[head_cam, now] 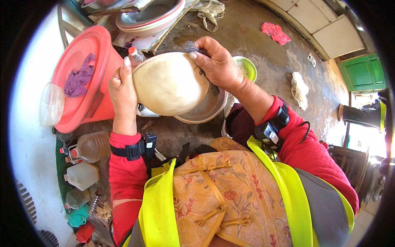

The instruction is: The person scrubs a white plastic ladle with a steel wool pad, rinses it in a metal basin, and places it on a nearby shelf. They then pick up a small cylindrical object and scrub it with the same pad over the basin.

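Note:
My left hand (125, 86) grips the left side of a cream-coloured bowl (171, 83), with the thumb up along its rim. The bowl is tilted so that its smooth, rounded outside faces me. At its far right edge, my right hand (217, 63) pinches a scouring pad of metal wool (192, 47), which touches the rim. Dark smudges show on the bowl near those fingers. Below the bowl stands a basin (200, 119) with cloudy water, partly hidden by the bowl. A clear bottle with a red cap (132, 51) stands just behind my left thumb.
Left is a pink tub (105, 55) with a purple cloth (79, 76) on its lid. Several jugs (81, 176) line the wall. A green bowl (248, 68) lies beyond my right wrist. Stacked basins (151, 18) are at the back. Another person's leg (361, 115) shows far right.

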The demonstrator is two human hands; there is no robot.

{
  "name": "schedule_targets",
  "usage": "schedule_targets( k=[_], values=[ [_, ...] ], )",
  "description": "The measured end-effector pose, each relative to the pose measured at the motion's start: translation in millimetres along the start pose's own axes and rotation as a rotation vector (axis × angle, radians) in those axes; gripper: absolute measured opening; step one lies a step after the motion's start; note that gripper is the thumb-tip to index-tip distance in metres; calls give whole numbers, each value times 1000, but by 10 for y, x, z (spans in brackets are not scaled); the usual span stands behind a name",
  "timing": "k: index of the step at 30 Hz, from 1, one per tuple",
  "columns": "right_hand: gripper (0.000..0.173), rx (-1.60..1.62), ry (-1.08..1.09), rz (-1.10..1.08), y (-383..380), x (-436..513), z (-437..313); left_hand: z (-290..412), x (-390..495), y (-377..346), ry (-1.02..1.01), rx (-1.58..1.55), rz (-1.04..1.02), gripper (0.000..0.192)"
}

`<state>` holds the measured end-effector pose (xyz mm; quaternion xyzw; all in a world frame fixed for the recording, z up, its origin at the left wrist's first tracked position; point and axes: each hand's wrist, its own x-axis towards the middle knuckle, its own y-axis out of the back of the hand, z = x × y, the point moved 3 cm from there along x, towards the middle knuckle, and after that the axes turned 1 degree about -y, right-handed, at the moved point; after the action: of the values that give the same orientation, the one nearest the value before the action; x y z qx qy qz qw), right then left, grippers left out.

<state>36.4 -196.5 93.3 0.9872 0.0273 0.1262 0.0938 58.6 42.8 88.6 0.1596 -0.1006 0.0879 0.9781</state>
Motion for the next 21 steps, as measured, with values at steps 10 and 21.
schedule_targets(
  k=[10, 21],
  values=[
    [16, -187, 45, -275, -293, -36, -110, 173, -254, -307, -348, 261, -175, 36],
    [16, -478, 134, -156, -441, -110, -54, 210, -266, -404, -380, 385, -153, 29]
  ],
)
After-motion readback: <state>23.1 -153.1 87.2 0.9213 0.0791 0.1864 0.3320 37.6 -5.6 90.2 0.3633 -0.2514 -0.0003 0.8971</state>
